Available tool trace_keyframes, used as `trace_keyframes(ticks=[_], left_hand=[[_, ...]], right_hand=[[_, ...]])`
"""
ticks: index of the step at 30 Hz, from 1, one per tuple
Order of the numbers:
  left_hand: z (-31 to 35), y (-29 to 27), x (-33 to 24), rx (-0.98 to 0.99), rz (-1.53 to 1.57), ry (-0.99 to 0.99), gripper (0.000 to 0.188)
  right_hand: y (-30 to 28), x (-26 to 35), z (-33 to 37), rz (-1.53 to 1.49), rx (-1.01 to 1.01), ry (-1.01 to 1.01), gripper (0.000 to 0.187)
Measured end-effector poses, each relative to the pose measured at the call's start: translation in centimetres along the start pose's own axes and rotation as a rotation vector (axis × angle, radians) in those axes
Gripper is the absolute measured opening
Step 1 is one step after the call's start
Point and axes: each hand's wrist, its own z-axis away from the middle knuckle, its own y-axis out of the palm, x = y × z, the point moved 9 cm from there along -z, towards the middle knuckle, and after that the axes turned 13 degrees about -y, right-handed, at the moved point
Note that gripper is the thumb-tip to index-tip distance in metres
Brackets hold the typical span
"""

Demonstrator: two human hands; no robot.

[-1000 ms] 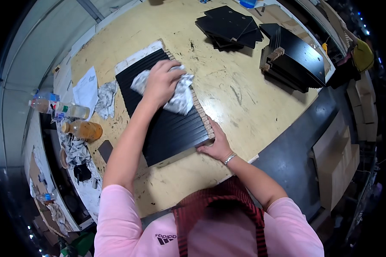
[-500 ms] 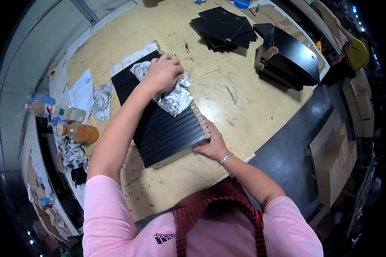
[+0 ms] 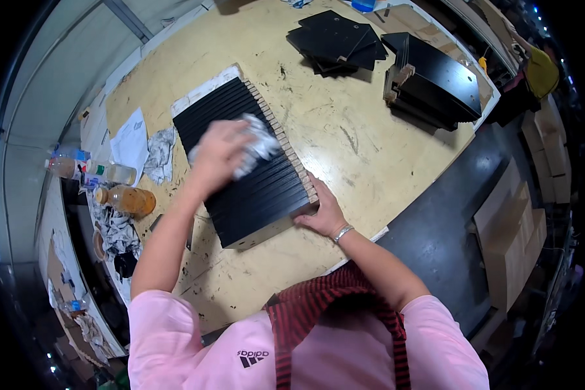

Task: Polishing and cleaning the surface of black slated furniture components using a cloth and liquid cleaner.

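A row of black boards (image 3: 257,208) stands packed side by side on the table, their dark edges forming a ribbed top. Pale unpainted ends show along the right side. My left hand (image 3: 221,156), smeared by motion, is closed on a stained white rag (image 3: 264,139) and presses it on the middle of the ribbed top. At the near right corner my right hand (image 3: 325,213) grips the boards, fingers along the right side and thumb at the front.
Black panels lie in a loose pile (image 3: 338,40) and a neater stack (image 3: 435,81) at the far right. Bottles, one of orange-brown liquid (image 3: 129,200), stand at the left beside a paper sheet (image 3: 130,140) and a crumpled rag (image 3: 160,156). Cardboard (image 3: 510,240) stands right of the table.
My left hand has swept the rag nearer and to the left across the ribbed top, uncovering the far right edge. My right hand stays at the corner.
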Motion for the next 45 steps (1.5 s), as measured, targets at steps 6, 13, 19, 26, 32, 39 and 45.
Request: trace_keyframes(ticks=[6, 13, 19, 26, 32, 39, 45], left_hand=[[2.8, -5.0, 3.2, -0.281, -0.015, -0.331, 0.035], [10.6, -6.7, 5.9, -0.142, -0.181, -0.385, 0.044], [7.6, -3.7, -7.6, -0.230, -0.021, -0.166, 0.044], [21.6, -9.1, 1.7, -0.072, -0.201, -0.582, 0.043], [17.0, -4.5, -6.8, -0.279, 0.015, -0.311, 0.037], [29.4, -8.6, 4.1, -0.409, 0.002, -0.793, 0.036], [29.1, -6.9, 5.1, -0.483, 0.264, -0.840, 0.032]], right_hand=[[0.3, -0.3, 0.4, 0.011, 0.010, 0.034, 0.113], [0.3, -0.2, 0.2, 0.019, 0.000, 0.057, 0.110], [2.2, -2.6, 0.7, -0.178, 0.030, 0.129, 0.110], [1.1, -2.0, 0.7, -0.054, 0.009, 0.059, 0.111], [2.8, -4.4, 1.1, -0.142, 0.043, 0.134, 0.109], [1.6, -3.1, 0.8, -0.162, -0.042, 0.082, 0.084], [2.0, -3.6, 1.5, -0.230, 0.032, 0.197, 0.072]])
